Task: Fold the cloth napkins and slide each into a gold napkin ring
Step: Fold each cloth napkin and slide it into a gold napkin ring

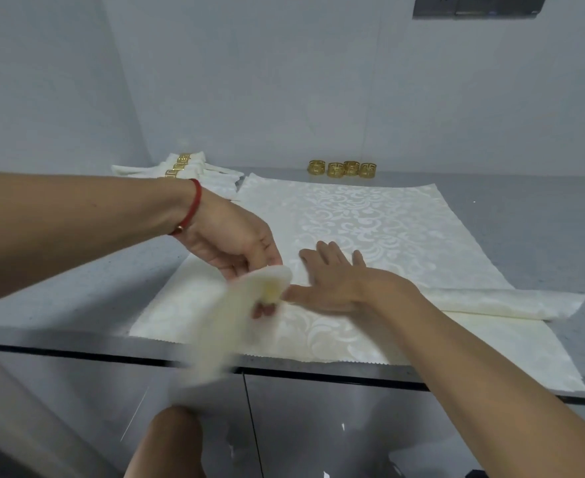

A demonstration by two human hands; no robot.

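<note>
A cream damask napkin [370, 219] lies spread on the grey counter, its near edge rolled into a strip [511, 303] on the right. My left hand [229, 236] pinches the left end of that strip and lifts it off the counter; the raised cloth [235, 315] is blurred. My right hand [332, 274] presses flat on the napkin with fingers straight, just right of the lifted end. Several gold napkin rings [342, 168] stand in a row at the back. Finished napkins in gold rings [180, 167] lie at the back left.
The grey counter [77, 270] ends in a front edge above steel cabinet doors [318, 426]. A second cream cloth [491, 350] lies under the napkin and hangs slightly over the front edge. A pale wall rises behind the rings.
</note>
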